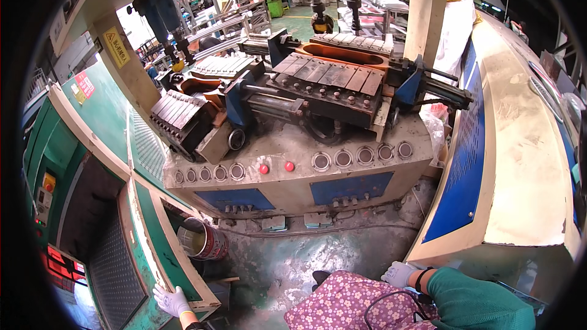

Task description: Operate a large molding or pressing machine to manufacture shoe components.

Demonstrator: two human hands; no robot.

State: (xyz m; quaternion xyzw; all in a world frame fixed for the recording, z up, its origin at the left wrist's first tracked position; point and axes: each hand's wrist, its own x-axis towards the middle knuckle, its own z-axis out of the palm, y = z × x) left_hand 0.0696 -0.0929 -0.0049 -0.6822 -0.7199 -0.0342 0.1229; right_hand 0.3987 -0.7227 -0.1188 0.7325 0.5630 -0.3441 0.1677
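My left hand (172, 301), in a pale glove, has its fingers spread against the cream edge of a green machine cabinet (153, 232) at the lower left. At the lower right my right hand (398, 274), also gloved, is beside the near corner of a cream and blue machine (449, 232). Its fingers look loosely bent, and nothing shows in them. Ahead of me, beyond reach of both hands, stands a machine with a cream console (287, 186). Two clamping stations on it carry metal slats (330, 73) and orange curved parts (342, 55).
Round dials (342, 159) and red buttons (289, 165) line the console front. Two foot pedals (274, 224) sit on the floor below, with a cable along them. A bucket (211, 241) stands by the green cabinet. Vertical spindles (318, 12) hang above the stations.
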